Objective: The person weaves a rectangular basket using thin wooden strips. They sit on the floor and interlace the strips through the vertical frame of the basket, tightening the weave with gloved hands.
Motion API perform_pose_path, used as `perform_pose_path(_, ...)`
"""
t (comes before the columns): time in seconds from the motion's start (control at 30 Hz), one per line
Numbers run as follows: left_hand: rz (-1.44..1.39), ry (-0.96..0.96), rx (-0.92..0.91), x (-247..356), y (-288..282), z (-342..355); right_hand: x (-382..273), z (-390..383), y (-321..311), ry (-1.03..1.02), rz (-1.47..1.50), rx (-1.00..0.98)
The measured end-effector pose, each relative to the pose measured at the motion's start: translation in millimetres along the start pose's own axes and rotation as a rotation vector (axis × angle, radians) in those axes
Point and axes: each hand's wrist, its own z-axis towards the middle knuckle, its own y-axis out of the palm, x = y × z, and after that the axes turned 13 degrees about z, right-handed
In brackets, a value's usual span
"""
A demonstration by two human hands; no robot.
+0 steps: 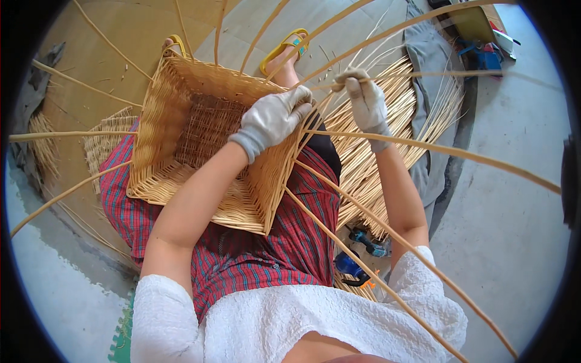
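Just left of the frame's middle, the wicker basket rests on the person's lap, over a red plaid cloth, with its hollow turned up toward my eyes. To my mind, what counts is how it lies from the gloved hands: it spreads leftward from both. The left hand is the nearer, its arm crossing over the opening and its fingers clamped on the rim near the basket's upper right corner. The right hand is apart from it, just beyond that corner, fingers pinched together around a thin strand. That strand runs nearly level toward the right edge of the frame, blurred at its far end; exactly where it meets the weave I cannot tell.

Long rods fan out from the rim all round, several sweeping to the lower right, past the right forearm. Under that forearm, right of centre, lies a slanting heap of pale canes.
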Motion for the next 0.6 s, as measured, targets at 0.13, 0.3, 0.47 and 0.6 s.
perform_pose_path(0.13,-0.114,-0.031,0.155,2,9,-16,17,-26,12,0.022,0.435,-0.019)
perform_pose_path(0.3,-0.12,-0.153,0.103,4,8,-17,15,-31,18,-0.05,0.468,0.159)
perform_pose_path(0.47,-0.094,-0.304,0.145,19,16,-19,-6,0,28,-0.204,0.088,0.069)
perform_pose_path(0.6,-0.09,-0.279,0.18,19,21,-21,-2,9,22,-0.308,-0.244,-0.133)
